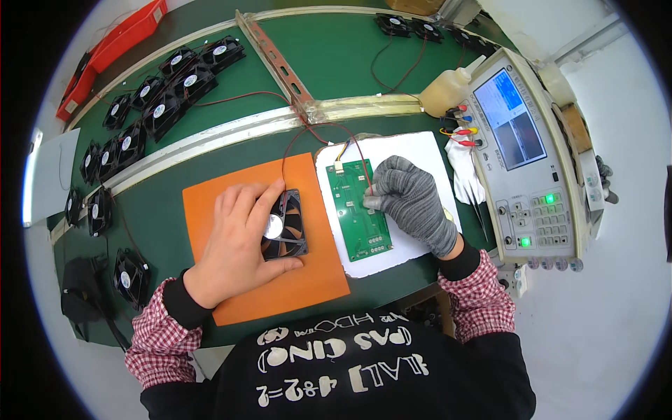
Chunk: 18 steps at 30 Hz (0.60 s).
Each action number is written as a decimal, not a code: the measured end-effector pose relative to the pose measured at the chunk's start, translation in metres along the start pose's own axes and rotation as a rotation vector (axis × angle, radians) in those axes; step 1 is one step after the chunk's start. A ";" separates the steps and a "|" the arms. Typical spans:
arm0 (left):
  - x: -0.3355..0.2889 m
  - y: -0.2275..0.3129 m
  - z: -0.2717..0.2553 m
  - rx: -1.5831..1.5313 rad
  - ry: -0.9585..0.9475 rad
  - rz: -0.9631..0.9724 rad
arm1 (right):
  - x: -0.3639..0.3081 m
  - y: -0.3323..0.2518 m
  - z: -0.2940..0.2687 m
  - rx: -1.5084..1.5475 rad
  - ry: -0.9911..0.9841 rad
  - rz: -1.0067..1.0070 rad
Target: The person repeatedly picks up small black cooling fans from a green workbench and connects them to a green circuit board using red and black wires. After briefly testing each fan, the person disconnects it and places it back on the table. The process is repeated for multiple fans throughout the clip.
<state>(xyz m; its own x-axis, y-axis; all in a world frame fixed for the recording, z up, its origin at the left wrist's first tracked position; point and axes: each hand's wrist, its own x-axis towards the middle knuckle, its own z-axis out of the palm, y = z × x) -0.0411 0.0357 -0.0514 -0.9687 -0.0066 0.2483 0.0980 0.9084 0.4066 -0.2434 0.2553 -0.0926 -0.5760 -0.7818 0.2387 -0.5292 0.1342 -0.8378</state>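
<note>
My bare left hand (pixel 238 227) grips a black cooling fan (pixel 292 227) lying on an orange mat (pixel 294 287). Its fingers are at the far edge of the fan's frame and its thumb is at the near edge. From the fan a thin red wire (pixel 358 145) loops up and over to my right hand (pixel 411 203), which wears a grey knitted glove. That hand is closed in a pinch on the wire, over a green circuit board (pixel 360 234). Whatever sits at the wire's end is hidden by the fingertips. The board rests on a white pad (pixel 413 253).
Several more black fans (pixel 159 112) stand at the back left, others (pixel 413 26) at the far right. A test instrument (pixel 528 175) with a lit screen is on the right, tweezers (pixel 479 213) beside it. A metal rail (pixel 210 124) crosses behind the mats; a plastic bottle (pixel 446 92) stands near.
</note>
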 end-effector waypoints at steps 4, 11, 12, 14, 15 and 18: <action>0.000 -0.001 0.001 -0.031 0.003 0.011 | 0.000 0.001 0.005 0.087 0.029 -0.103; -0.013 0.030 -0.040 0.579 0.330 0.390 | 0.002 0.000 -0.003 -0.012 -0.067 -0.156; -0.023 0.031 -0.047 0.433 0.474 0.540 | 0.001 -0.002 -0.005 -0.031 -0.057 -0.176; -0.034 0.022 -0.054 -0.377 0.311 0.699 | 0.002 -0.002 -0.003 -0.019 -0.065 -0.198; -0.030 0.014 -0.053 -1.033 -0.028 0.667 | 0.001 0.001 -0.003 0.001 -0.067 -0.188; -0.039 0.056 -0.087 -1.827 -0.291 -0.044 | 0.003 0.004 0.003 0.055 -0.076 -0.165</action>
<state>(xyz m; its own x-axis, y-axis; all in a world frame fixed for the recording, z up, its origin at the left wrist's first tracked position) 0.0216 0.0507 0.0381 -0.9615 0.2285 0.1524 -0.0226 -0.6186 0.7853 -0.2446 0.2516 -0.0967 -0.4348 -0.8343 0.3390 -0.5764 -0.0314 -0.8166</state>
